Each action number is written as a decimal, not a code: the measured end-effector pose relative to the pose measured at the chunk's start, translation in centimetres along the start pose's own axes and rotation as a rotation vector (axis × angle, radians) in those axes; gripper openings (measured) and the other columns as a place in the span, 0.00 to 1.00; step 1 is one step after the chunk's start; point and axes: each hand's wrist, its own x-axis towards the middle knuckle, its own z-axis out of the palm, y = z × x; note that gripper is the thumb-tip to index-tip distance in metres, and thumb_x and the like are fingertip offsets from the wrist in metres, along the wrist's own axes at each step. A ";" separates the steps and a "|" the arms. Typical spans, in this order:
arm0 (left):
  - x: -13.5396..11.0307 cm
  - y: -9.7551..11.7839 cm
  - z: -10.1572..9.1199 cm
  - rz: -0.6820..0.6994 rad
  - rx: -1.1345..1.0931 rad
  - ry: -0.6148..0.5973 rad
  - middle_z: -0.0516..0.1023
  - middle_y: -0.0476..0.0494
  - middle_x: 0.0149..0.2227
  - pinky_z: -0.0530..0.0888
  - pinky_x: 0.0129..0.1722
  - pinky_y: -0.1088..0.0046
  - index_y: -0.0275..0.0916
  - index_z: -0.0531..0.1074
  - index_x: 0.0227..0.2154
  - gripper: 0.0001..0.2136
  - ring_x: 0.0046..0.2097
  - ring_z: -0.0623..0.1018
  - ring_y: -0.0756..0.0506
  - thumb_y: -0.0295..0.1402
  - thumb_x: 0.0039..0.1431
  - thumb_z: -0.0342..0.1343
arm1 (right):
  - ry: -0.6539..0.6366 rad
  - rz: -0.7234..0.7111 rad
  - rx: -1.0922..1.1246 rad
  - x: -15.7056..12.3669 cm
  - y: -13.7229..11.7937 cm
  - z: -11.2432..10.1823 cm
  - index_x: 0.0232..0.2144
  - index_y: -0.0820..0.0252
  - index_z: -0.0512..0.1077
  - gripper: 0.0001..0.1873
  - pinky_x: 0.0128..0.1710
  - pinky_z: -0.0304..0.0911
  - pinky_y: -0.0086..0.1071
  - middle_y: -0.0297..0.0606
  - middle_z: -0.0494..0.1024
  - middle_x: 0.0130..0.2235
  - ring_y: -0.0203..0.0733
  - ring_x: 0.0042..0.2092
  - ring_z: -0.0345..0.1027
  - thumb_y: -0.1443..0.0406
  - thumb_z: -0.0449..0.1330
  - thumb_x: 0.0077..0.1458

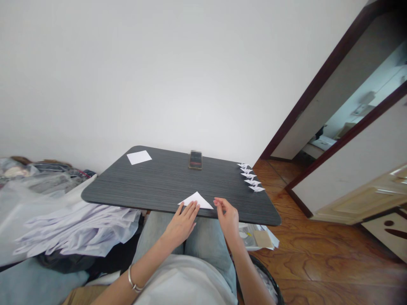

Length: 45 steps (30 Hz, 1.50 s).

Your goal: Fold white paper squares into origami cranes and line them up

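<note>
A white paper sheet folded into a triangle [196,201] lies at the near edge of a dark grey wood-grain table [165,182]. My left hand [181,224] rests flat with its fingertips on the triangle's lower left part. My right hand [227,217] is at the triangle's right corner, its fingertips bunched close to the paper. I cannot tell whether they pinch it. A flat white square of paper [139,157] lies at the table's far left corner. Several small white origami cranes [251,177] stand in a row along the right edge.
A dark phone-like object [195,160], blurred, stands at the far edge against a white wall. Loose white sheets [76,231] and plastic lie to the left. A black bin [262,271] and papers sit to the right, above a wooden floor.
</note>
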 end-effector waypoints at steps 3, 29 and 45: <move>0.1 0.0 0.1 0.003 -0.002 -0.002 0.54 0.36 0.60 0.50 0.58 0.58 0.34 0.49 0.58 0.24 0.61 0.53 0.43 0.32 0.58 0.42 | -0.124 -0.190 -0.123 -2.1 -1.1 0.7 0.45 0.62 0.68 0.18 0.46 0.63 0.39 0.45 0.74 0.45 0.44 0.46 0.67 0.69 0.46 0.54; 0.4 0.5 0.3 -0.019 0.035 -0.041 0.55 0.39 0.60 0.52 0.57 0.58 0.38 0.50 0.57 0.24 0.60 0.55 0.42 0.36 0.58 0.44 | -0.212 -0.136 -0.589 -5.6 -2.4 3.2 0.56 0.63 0.56 0.27 0.57 0.39 0.48 0.44 0.53 0.60 0.50 0.60 0.43 0.64 0.50 0.52; 0.4 0.5 0.5 -0.008 0.030 -0.020 0.55 0.38 0.59 0.51 0.56 0.57 0.40 0.50 0.57 0.24 0.59 0.55 0.41 0.36 0.58 0.43 | -0.234 -0.123 -0.620 -6.0 -3.0 2.5 0.55 0.62 0.56 0.28 0.57 0.39 0.49 0.44 0.56 0.59 0.50 0.59 0.45 0.63 0.51 0.51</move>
